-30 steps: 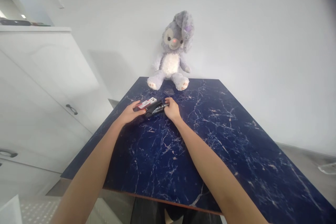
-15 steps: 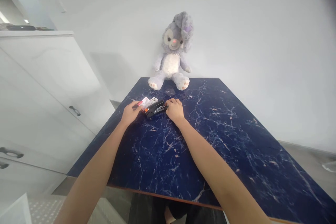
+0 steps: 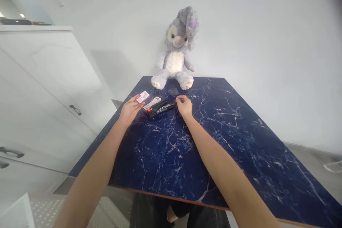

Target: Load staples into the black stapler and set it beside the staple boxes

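My left hand [image 3: 129, 109] holds a small red-and-white box [image 3: 142, 96] lifted slightly above the dark blue marbled table [image 3: 203, 139]. A second red-and-white box [image 3: 151, 103] lies on the table against a black stapler [image 3: 161, 107]. My right hand [image 3: 184, 105] rests at the stapler's right end, its fingers curled and pinched at the tip of the stapler; what is between them is too small to see.
A grey and white plush rabbit [image 3: 176, 52] sits at the table's far edge against the white wall. White cabinets with dark handles [image 3: 74, 109] stand close along the table's left side. The table's near edge [image 3: 171, 199] runs in front of my lap.
My left hand has lifted one small box up and leftward away from the stapler. My right hand slid from the stapler's body to its right end.
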`<state>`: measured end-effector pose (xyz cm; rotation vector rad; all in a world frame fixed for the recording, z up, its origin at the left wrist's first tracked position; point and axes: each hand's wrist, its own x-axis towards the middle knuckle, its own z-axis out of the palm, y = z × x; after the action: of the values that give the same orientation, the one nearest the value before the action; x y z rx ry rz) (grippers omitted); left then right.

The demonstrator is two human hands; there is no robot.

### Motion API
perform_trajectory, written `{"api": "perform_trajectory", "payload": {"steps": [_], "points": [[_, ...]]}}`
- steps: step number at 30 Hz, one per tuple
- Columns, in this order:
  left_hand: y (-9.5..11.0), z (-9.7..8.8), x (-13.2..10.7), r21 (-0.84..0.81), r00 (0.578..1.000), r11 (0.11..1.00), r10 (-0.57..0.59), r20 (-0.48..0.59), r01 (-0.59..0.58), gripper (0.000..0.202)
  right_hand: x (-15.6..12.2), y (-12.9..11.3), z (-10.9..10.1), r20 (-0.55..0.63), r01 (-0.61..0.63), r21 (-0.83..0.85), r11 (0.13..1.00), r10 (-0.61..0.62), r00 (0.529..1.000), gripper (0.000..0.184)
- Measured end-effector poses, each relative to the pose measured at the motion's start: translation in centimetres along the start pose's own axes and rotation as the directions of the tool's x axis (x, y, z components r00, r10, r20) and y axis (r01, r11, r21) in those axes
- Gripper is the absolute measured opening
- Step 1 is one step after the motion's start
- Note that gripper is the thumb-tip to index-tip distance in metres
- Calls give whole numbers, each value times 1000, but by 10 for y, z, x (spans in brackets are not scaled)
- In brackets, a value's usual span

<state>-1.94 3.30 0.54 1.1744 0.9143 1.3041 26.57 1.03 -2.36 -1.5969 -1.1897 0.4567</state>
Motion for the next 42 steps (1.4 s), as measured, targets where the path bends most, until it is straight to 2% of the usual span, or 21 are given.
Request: {"api": "perform_trajectory", "payload": {"steps": [3, 6, 10, 14, 18, 22, 25, 27, 33, 35, 38, 42], "points": [[2, 2, -1, -13, 998, 1000, 12, 57, -11, 47, 2, 4, 1, -38, -59, 167, 984, 67, 997, 33], [2, 8, -4, -6, 999, 1000, 17, 50, -17, 44, -4, 5, 3, -10, -33, 325, 945, 38, 999, 36], [0, 19, -10, 175, 998, 983, 55, 17, -57, 39, -23, 5, -2, 101, -65, 484, 872, 18, 995, 34], [-2, 33, -19, 359, 982, 918, 125, 142, -169, 36, -52, 6, -20, 148, -95, 570, 816, 11, 989, 37], [-1, 55, -37, 482, 955, 848, 86, 285, -221, 31, -84, 1, -41, 88, -27, 534, 845, -24, 996, 37], [-3, 74, -55, 566, 934, 795, 4, 358, -220, 30, -99, -9, -53, 33, 53, 342, 938, -68, 997, 31], [-8, 78, -58, 582, 933, 781, 4, 360, -228, 29, -97, -13, -55, 44, 27, 181, 983, -35, 998, 29], [-11, 78, -57, 584, 937, 778, 18, 348, -232, 29, -95, -13, -55, 53, 5, 144, 990, -13, 998, 28], [-15, 77, -53, 546, 950, 810, 41, 310, -214, 31, -91, -6, -54, 85, 56, 220, 974, -76, 993, 27], [-16, 76, -53, 563, 947, 795, 44, 318, -226, 30, -91, -4, -53, 89, 60, 207, 976, -80, 993, 24], [-15, 74, -55, 627, 929, 710, 107, 354, -321, 31, -92, -4, -52, 57, 101, 160, 982, -111, 992, 18], [-10, 76, -58, 704, 862, 501, 240, 447, -504, 32, -92, -5, -51, 24, 140, 126, 982, -145, 989, 14]]}}
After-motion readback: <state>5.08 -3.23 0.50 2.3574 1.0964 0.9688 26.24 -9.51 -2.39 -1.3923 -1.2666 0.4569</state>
